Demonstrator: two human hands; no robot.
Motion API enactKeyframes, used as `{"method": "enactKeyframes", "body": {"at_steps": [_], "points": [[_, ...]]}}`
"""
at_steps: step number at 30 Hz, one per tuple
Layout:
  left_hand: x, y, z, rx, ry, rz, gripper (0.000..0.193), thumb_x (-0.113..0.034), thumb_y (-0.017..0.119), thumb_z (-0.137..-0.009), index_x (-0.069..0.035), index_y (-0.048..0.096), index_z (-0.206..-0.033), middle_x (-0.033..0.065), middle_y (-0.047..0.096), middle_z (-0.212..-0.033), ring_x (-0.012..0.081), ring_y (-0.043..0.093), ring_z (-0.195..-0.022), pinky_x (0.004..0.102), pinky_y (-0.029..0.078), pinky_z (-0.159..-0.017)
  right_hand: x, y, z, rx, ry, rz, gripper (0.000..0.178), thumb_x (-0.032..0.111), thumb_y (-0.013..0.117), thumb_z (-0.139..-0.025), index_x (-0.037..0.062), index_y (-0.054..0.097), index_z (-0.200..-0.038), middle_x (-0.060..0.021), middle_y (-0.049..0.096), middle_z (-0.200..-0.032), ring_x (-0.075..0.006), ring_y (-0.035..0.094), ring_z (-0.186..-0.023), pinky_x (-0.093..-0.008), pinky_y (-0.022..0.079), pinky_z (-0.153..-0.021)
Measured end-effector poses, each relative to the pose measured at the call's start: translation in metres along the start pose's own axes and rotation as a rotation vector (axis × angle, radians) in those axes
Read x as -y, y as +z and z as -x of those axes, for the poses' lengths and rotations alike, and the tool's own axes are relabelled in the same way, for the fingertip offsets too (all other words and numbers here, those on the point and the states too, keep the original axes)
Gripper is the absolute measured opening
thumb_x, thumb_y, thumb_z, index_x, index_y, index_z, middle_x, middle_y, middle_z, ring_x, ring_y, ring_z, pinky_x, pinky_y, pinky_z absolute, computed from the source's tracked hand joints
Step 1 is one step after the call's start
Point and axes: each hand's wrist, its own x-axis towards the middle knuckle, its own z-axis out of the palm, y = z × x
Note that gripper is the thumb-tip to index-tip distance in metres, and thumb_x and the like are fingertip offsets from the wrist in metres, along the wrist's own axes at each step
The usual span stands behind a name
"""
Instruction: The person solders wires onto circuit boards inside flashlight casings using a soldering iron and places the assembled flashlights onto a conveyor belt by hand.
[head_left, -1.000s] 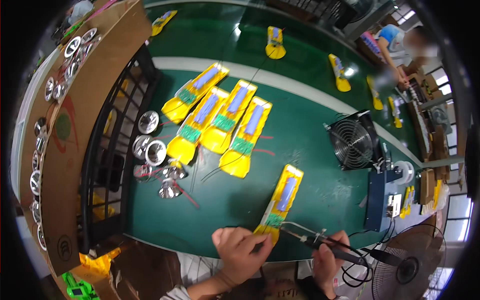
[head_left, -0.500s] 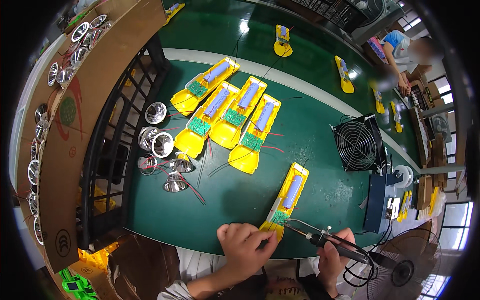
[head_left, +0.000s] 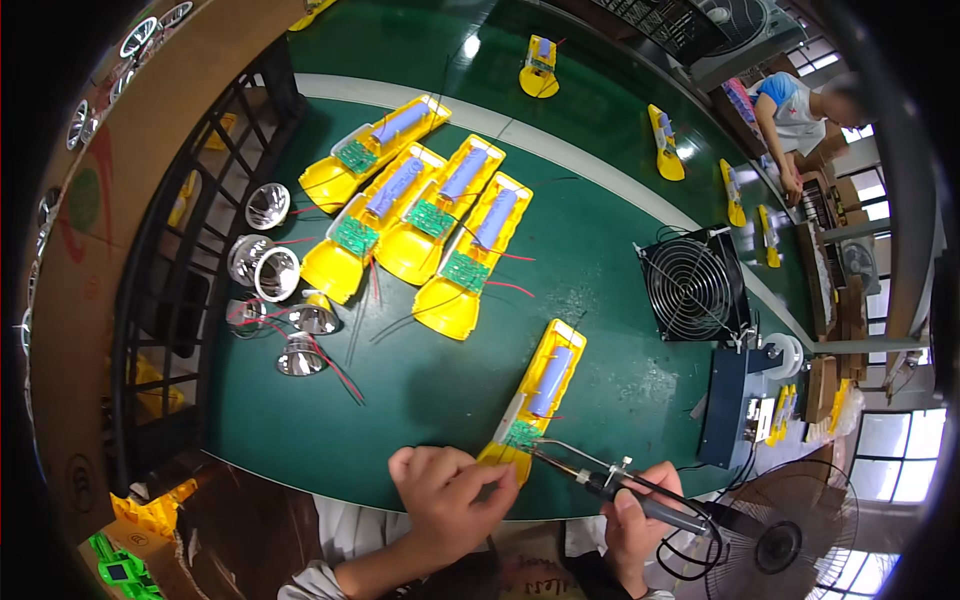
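Note:
In front of me a yellow lamp housing [head_left: 545, 385] lies tilted on the green table, with a purple cylindrical battery [head_left: 550, 382] and a small green circuit board [head_left: 522, 434] inside it. My right hand [head_left: 635, 515] is closed around the black handle of a soldering iron [head_left: 600, 484]. A thin bent metal tube is mounted along the iron, and both the tube's end and the iron's tip are at the circuit board. My left hand [head_left: 450, 500] is at the housing's near yellow end, thumb and forefinger pinched together. Whatever lies between those fingertips is too small to make out.
Several similar yellow housings [head_left: 445, 310] and shiny reflector cups [head_left: 300, 355] with red wires lie at left. A black rack [head_left: 190, 260] stands beyond them. A square fan [head_left: 693, 287] and blue box [head_left: 733, 408] stand right. Another person [head_left: 795, 125] works at far right.
The whole scene has shifted left in the picture. Both hands and the soldering iron keep about the same place at the circuit board.

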Motion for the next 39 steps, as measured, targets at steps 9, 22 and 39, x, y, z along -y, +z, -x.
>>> {"method": "enactKeyframes", "body": {"at_steps": [9,22,39], "points": [[0.005,0.002,0.002,0.014,-0.001,0.001,0.016,-0.009,0.071,-0.055,-0.015,0.058,-0.063,-0.0037,0.042,-0.060,0.0136,0.041,-0.058,0.0303,0.025,-0.064,0.000,0.003,0.003,0.040,-0.034,-0.002,0.019,0.005,0.058,-0.073,0.0021,0.039,-0.077,-0.0036,0.048,-0.057,-0.0055,0.045,-0.047,-0.0177,0.037,-0.043],[0.006,0.003,0.003,-0.005,0.010,-0.013,0.017,-0.010,0.072,-0.056,-0.017,0.059,-0.065,-0.0058,0.042,-0.059,0.0120,0.042,-0.059,0.0289,0.026,-0.064,-0.001,0.002,0.005,0.026,-0.044,0.045,0.022,0.010,0.057,-0.073,0.0031,0.037,-0.078,-0.0041,0.046,-0.059,-0.0071,0.045,-0.048,-0.0193,0.037,-0.044],[0.007,0.003,0.006,0.003,0.008,-0.003,0.016,-0.014,0.071,-0.059,-0.018,0.057,-0.066,-0.0064,0.044,-0.063,0.0125,0.043,-0.060,0.0318,0.026,-0.064,0.000,0.004,0.004,-0.025,-0.071,0.088,0.029,0.018,0.061,-0.070,0.0032,0.036,-0.075,-0.0024,0.044,-0.057,-0.0059,0.041,-0.044,-0.0184,0.033,-0.041]]}}
